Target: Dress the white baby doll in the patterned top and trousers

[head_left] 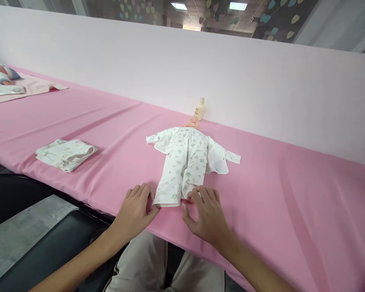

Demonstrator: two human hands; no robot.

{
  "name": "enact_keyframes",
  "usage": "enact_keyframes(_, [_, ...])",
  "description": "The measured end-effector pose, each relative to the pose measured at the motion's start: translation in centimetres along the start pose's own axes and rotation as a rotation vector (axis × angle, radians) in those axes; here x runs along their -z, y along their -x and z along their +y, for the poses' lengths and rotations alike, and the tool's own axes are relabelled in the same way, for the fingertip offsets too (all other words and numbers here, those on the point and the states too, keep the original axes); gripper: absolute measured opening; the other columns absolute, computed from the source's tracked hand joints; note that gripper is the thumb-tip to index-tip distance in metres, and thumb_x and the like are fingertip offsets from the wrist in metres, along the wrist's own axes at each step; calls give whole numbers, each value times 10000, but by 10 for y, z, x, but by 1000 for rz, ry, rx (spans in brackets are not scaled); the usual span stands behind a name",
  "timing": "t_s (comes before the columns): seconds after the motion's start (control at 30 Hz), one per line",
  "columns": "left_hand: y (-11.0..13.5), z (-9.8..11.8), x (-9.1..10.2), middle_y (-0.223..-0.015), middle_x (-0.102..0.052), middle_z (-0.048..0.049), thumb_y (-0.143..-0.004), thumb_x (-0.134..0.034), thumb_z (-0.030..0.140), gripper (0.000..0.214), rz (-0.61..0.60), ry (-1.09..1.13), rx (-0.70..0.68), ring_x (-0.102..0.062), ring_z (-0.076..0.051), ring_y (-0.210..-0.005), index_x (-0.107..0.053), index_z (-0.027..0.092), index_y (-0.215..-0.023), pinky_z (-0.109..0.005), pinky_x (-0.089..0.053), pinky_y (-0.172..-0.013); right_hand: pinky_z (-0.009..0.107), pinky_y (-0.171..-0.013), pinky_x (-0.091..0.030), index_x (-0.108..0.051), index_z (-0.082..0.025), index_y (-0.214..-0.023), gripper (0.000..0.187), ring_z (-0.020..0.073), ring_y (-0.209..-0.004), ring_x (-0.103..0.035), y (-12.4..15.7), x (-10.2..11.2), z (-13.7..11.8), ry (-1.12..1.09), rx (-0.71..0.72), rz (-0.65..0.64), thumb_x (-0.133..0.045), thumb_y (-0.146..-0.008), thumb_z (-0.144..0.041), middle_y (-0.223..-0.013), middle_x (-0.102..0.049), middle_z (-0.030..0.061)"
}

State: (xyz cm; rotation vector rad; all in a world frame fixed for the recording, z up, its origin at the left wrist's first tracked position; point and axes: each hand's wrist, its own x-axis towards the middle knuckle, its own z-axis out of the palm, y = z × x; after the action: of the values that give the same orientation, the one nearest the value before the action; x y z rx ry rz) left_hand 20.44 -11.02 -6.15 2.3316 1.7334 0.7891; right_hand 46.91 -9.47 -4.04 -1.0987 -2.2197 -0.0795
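L hand, R hand at pants

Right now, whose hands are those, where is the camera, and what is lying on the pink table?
There is no machine, just a person's two bare hands. The one picture comes from a camera worn on that person's head, looking forward and down. The left hand and right hand lie open, fingertips touching the trouser hems of a baby doll in white printed clothes, which lies on the pink cloth. Nothing looks gripped. By the doll's head stands a small bottle. To the left lies a folded cloth, and more fabrics lie far off at the left edge.
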Motion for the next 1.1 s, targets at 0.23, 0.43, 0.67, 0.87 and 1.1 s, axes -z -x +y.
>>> enact_keyframes(0.23, [-14,37,1,-1288,-637,-119,-1029,-600,372,239,-23,42,-225,-555,-322,-1158,-548,247,-1226,-469,-431,-924,435,-860,-506,-605,-222,-1089,187,266,-979,-611,22,25,47,-47,-156,-120,-658,-1035,-392,-1055,-671,77])
enact_keyframes(0.43, [-52,60,-23,-1136,-649,-120,-1060,-567,460,251,-56,-191,-290,-551,-316,-999,-586,221,-1136,-459,-405,-817,416,-914,-524,-631,-240,-1126,192,226,-991,-659,18,20,64,-192,-147,-264,-647,-1067,-422,-1094,-700,53])
enact_keyframes(0.67, [-55,52,-24,-1164,-653,-103,-999,-584,221,126,-107,-192,-370,-555,-305,-1037,-592,239,-1123,-460,-403,-847,365,-886,-485,-594,-236,-996,74,207,-953,-646,14,19,66,-136,57,-251,-621,-1002,-167,-1020,-700,34])
enact_keyframes(0.87, [-45,54,-23,-1080,-654,-77,-857,-589,110,174,-81,-38,-418,-564,-278,-1010,-530,233,-965,-449,-426,-864,347,-807,-431,-493,-239,-865,176,192,-784,-525,27,29,59,-43,149,-77,-577,-858,-85,-826,-607,6])
enact_keyframes(1.1, [-37,55,-8,-1135,-650,-89,-867,-660,228,173,-165,93,-413,-571,-286,-1043,-535,235,-987,-455,-462,-904,402,-849,-445,-551,-234,-936,95,208,-805,-551,33,47,58,-9,142,-203,-633,-953,-278,-868,-625,24])
